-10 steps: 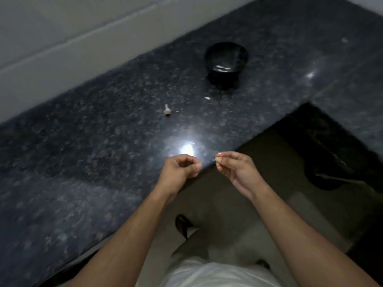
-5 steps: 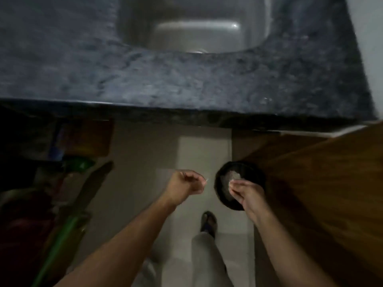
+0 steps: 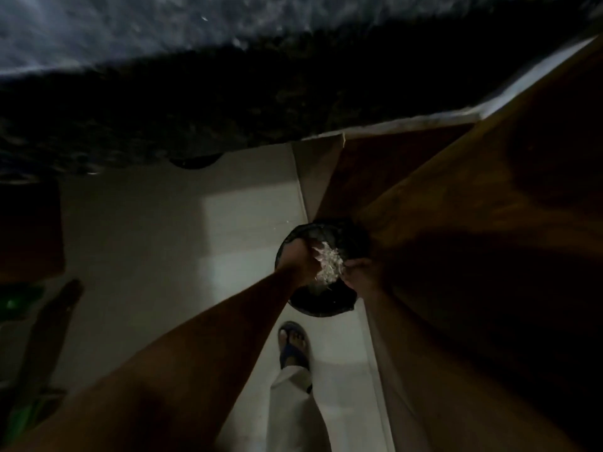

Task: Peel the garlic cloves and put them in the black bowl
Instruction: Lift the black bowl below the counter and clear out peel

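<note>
A broad slab of dark speckled stone countertop fills the top of the head view, its upper face blurred grey and its edge almost black in shadow. Below it lies a pale, smooth tiled floor. To the right of the counter stands a brown wooden door with a faint grain, most of it lost in shade, with a thin white strip along its upper edge.

On the floor, below the counter and against the foot of the door, sits a round black bin with a glossy dark lining. Inside it lies a heap of thin, papery, whitish-pink garlic skins. Nearer than the bin, a foot in a blue strapped sandal rests on the tiles, with a pale trouser leg above it.

Both bare forearms reach down to the bin. The left hand is over the bin's left rim, fingers curled down, its fingertips at the heap of skins. The right hand is at the right rim in deep shadow, touching the heap's edge; how its fingers lie, and whether either hand holds anything, I cannot tell in the blur. The black bowl and any clove are out of view.
</note>
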